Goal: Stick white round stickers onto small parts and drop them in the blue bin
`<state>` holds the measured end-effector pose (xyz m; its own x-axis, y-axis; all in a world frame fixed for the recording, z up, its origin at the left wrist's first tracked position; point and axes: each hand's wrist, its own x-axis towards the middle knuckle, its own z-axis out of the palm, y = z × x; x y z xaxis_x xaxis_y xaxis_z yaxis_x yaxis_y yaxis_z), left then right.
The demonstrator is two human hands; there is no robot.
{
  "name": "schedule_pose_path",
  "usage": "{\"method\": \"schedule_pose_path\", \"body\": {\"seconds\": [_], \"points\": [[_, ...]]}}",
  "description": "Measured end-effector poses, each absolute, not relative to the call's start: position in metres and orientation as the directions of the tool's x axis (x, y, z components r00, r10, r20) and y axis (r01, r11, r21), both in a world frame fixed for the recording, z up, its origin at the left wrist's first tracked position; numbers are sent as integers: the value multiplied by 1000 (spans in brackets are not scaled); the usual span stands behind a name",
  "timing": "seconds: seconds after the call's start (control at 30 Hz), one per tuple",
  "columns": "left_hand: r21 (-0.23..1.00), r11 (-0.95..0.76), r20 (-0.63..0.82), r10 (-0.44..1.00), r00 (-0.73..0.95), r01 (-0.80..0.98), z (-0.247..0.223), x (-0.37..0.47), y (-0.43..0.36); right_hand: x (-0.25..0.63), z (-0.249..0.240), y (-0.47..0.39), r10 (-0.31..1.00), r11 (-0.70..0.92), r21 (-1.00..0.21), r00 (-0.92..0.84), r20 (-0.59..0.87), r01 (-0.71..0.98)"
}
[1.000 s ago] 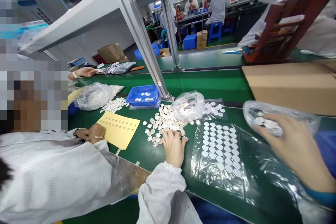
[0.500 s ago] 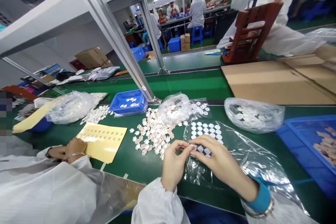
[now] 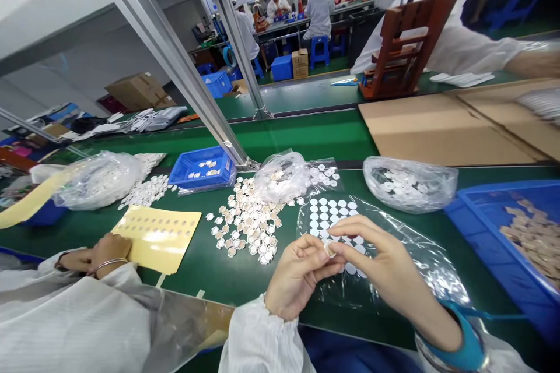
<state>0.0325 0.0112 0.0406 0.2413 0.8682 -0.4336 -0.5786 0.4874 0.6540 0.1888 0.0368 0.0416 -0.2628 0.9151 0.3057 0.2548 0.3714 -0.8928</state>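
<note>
Left hand (image 3: 297,274) and right hand (image 3: 385,268): fingertips pinched together on one small round disc (image 3: 329,249), held just above a clear, crinkled plastic sheet (image 3: 420,256) bearing rows of white round stickers (image 3: 332,210). Green matte bench (image 3: 219,268): loose scatter of pale, scalloped discs (image 3: 247,224); two glossy plastic bags of discs (image 3: 411,183); small blue plastic tray (image 3: 202,166); large blue bin (image 3: 503,245) at right. Yellow punched card (image 3: 157,236) beside a co-worker's hand (image 3: 109,250). Flat cardboard (image 3: 437,128) behind.
</note>
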Motion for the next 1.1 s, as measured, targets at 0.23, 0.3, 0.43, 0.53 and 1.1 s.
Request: {"method": "schedule_pose_path", "body": {"seconds": [0.23,0.3,0.43,0.53,1.1], "points": [[742,366,-339,928,155,-562,55,39,3,193,50,28,828,557,-791,-236,508,252],[747,348,-331,933,137,-566,57,40,1,193,52,27,815,578,-776,-239,529,252],[745,336,-329,937,120,-576,60,42,0,193,54,25,797,604,-750,-227,560,269],[757,327,-327,939,105,-566,62,42,-1,193,56,23,778,628,-731,-231,584,267],[783,319,-321,943,93,-534,68,46,-7,196,61,21,734,679,-685,-276,621,263]]}}
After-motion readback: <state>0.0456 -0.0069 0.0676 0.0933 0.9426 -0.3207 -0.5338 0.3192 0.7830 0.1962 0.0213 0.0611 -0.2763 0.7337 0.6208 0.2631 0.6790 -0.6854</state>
